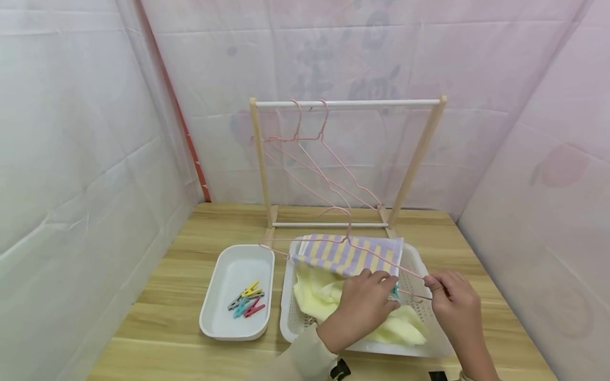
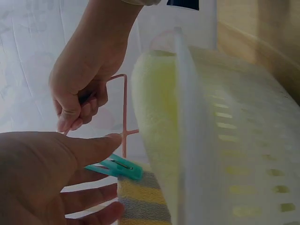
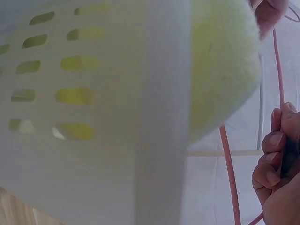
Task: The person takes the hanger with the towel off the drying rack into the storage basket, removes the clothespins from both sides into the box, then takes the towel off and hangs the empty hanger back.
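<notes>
My right hand (image 1: 455, 299) grips one end of a pink wire hanger (image 1: 349, 238) held above a white perforated basket (image 1: 287, 304). A purple-and-yellow striped towel (image 1: 350, 255) hangs from its lower bar. At the towel's right corner, a teal clothespin (image 2: 125, 168) is clipped where cloth and bar meet. The thumb and index finger of my left hand (image 1: 364, 299) pinch the clothespin's handles; the other fingers are extended in the left wrist view. Beneath the towel, a fluffy light-yellow cloth (image 1: 316, 296) lies in the basket. My left hand partly hides both cloths in the head view.
A white tray (image 1: 209, 299) left of the basket holds several coloured clothespins (image 1: 249, 299). Behind stands a wooden rack (image 1: 419, 151) with a white top rod (image 1: 376, 103), from which two pink hangers (image 1: 324, 127) hang. White sheeting (image 1: 95, 132) encloses the wooden table (image 1: 157, 317).
</notes>
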